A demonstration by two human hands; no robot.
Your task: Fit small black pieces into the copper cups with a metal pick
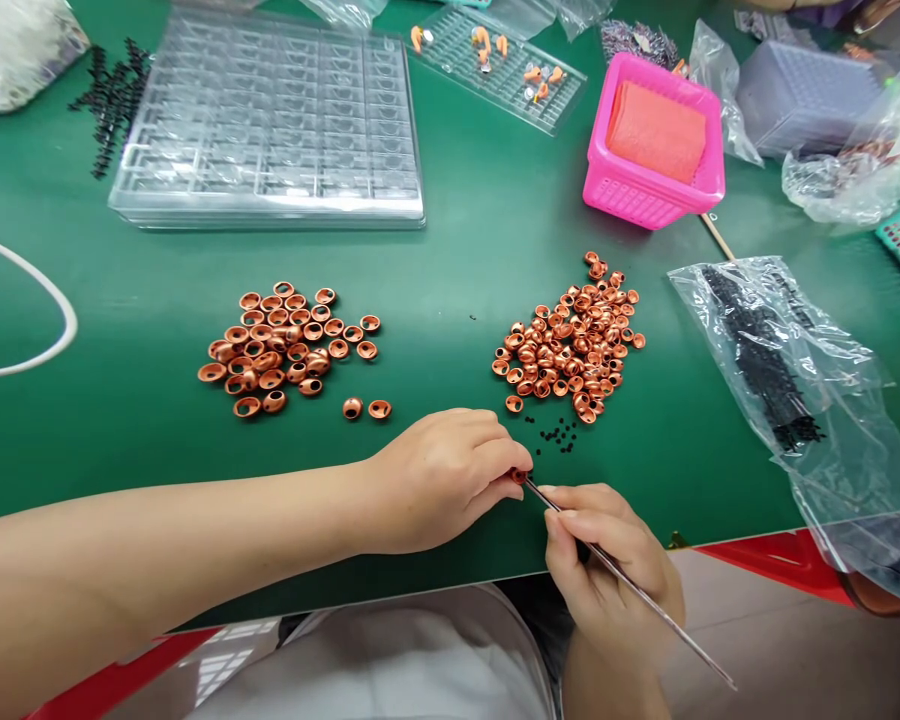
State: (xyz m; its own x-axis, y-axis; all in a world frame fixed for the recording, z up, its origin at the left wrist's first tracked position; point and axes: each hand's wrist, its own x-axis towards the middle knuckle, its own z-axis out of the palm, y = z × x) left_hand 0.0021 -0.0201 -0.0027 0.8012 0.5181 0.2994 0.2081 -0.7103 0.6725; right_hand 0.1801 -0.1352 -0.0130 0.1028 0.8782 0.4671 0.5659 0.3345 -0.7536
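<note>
Between its thumb and fingertips my left hand [450, 475] pinches a small copper-coloured cup [519, 476], mostly hidden by the fingers. My right hand [615, 560] is closed like a pen grip around a thin metal pick [645, 595], whose tip meets the cup. Just beyond the fingertips lie several tiny black dots [559, 436] on the green table [450, 270]. Farther back on the right is a heap of copper cups [570, 340]. A looser group of copper cups [277, 340] spreads out on the left, with their hollow sides showing in many.
Clear plastic trays [270, 120] are stacked at the back left, beside black sprue pieces [109, 105]. A pink basket [652, 140] holds folded orange cloth. A bag of black strips [780, 360] lies right. A white cable [60, 330] loops in at left.
</note>
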